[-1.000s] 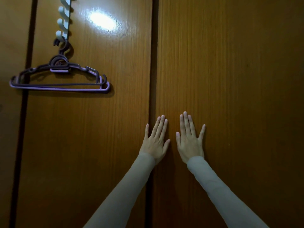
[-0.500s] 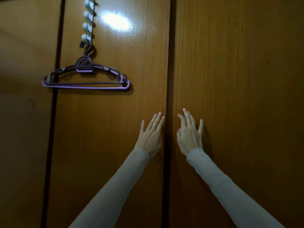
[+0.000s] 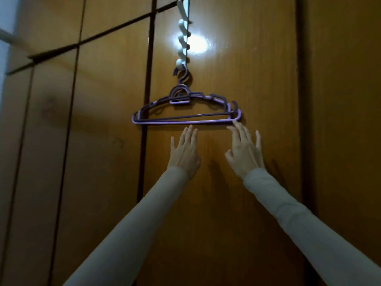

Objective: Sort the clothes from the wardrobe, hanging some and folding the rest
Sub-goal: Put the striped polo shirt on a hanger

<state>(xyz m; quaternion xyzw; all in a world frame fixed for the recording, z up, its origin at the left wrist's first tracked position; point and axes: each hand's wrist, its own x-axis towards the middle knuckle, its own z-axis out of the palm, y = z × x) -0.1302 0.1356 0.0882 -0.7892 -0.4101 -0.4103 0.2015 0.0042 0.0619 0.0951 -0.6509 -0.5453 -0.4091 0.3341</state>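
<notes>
Purple plastic hangers [image 3: 185, 116], at least two stacked together, hang from a white over-door hook rack [image 3: 182, 40] on a closed brown wardrobe door [image 3: 257, 79]. My left hand [image 3: 184, 151] is raised just under the hangers' bottom bar, fingers straight and holding nothing. My right hand [image 3: 244, 151] is spread open below the hangers' right end, its fingertips close to the bar. No clothes are in view.
Closed wooden wardrobe doors [image 3: 103, 141] with dark seams fill the view. Upper cabinet panels [image 3: 115, 17] run across the top left. A bright light glare [image 3: 198, 45] sits on the door beside the hook rack. A pale strip [image 3: 4, 48] shows at the far left edge.
Both hands left the seam between the doors and rose up and left toward the hangers. My view turned left and upward, bringing the hangers to the centre.
</notes>
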